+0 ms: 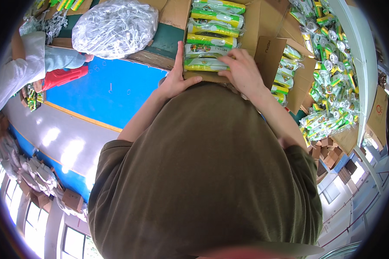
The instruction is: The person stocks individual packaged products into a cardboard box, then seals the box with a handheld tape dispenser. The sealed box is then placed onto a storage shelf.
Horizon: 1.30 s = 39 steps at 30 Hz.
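Green tabletop (167, 38), packets (212, 40) in carton (208, 76)

1 head-worn fisheye camera faces down, close over the shirt (203, 168) and hands (245, 71).

Two hands (246, 73) at one carton (212, 77), one cable-bag (116, 28)

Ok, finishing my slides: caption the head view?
Left hand against an open cardboard box, right hand on the wrapped green-and-yellow packs inside.
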{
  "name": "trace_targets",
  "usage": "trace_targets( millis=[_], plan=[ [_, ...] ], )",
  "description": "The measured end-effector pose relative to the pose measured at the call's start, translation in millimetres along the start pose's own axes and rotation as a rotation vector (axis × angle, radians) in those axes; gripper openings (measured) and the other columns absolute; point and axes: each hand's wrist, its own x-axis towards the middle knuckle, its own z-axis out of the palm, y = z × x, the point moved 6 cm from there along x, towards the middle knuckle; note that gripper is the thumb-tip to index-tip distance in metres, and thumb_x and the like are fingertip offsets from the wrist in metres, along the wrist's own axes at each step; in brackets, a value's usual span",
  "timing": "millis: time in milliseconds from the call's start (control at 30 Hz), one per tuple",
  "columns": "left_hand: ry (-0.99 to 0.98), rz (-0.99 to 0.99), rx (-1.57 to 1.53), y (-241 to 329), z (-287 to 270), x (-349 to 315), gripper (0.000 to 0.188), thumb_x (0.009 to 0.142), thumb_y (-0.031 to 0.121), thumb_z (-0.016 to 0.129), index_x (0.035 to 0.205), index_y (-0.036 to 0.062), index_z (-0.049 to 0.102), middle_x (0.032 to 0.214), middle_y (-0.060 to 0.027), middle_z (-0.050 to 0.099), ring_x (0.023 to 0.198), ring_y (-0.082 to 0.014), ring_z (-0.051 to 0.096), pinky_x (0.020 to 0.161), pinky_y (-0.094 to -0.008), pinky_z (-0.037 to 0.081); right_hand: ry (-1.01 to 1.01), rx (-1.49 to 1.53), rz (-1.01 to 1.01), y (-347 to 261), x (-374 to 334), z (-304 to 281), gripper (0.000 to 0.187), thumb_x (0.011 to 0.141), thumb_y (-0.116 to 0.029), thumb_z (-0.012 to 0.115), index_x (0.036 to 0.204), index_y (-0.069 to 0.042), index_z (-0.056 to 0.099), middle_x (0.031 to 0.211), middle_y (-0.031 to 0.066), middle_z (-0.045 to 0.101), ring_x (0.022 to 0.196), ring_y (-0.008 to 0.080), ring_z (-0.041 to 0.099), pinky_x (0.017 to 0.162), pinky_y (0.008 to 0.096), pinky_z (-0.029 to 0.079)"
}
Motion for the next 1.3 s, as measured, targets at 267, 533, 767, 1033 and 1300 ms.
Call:
trace_targets(
  millis=[267,533,767,1033,1300],
  plan=[
    [-0.026,0.022,-0.041,-4.8,5.8,4.2,0.112,0.083,0.000,0.069,0.151,0.0113,-0.020,0.158,-0.0165,0.009,0.142,-0.0234,0.020,0.116,-0.0362,0.019,-0.212,-0.086,0.260,37.6,12.8,21.1,0.019,0.075,-0.007,0.069,0.094,-0.004,0.066,0.102,0.0181,0.060,0.102,0.0359,0.058,0.088,0.0435,0.050],
    [-0.033,-0.001,-0.082,-0.1,8.6,5.3,0.115,0.082,0.004,0.071,0.147,0.0036,-0.024,0.159,-0.0217,0.000,0.144,-0.0254,0.017,0.116,-0.0353,0.018,-0.239,-0.082,0.216,30.3,25.1,25.3,0.020,0.078,0.001,0.059,0.097,-0.003,0.064,0.101,0.0188,0.061,0.099,0.0371,0.063,0.083,0.0457,0.053],
    [-0.031,-0.006,-0.064,-6.8,6.6,3.6,0.119,0.080,0.009,0.074,0.148,0.0043,-0.023,0.158,-0.0219,0.001,0.145,-0.0253,0.016,0.116,-0.0355,0.021,-0.254,-0.028,0.168,35.9,29.9,29.1,0.017,0.075,-0.005,0.069,0.091,-0.001,0.064,0.095,0.0197,0.066,0.093,0.0368,0.065,0.081,0.0444,0.053],
    [0.081,-0.015,0.266,-8.7,9.5,2.9,0.127,0.076,0.010,0.081,0.147,0.0080,-0.025,0.149,-0.0232,0.031,0.131,-0.0311,0.043,0.105,-0.0414,0.041,-0.273,-0.079,0.224,49.5,35.2,35.9,0.023,0.072,-0.014,0.076,0.084,0.000,0.063,0.085,0.0182,0.066,0.087,0.0354,0.065,0.077,0.0457,0.051],
    [0.042,0.061,0.126,-19.0,14.2,3.8,0.125,0.078,0.002,0.078,0.146,0.0033,-0.027,0.148,-0.0218,0.031,0.131,-0.0279,0.043,0.108,-0.0366,0.037,-0.379,-0.084,0.284,52.8,39.8,41.2,0.023,0.076,-0.018,0.073,0.083,0.001,0.063,0.085,0.0196,0.066,0.088,0.0366,0.065,0.077,0.0463,0.050]
  ],
)
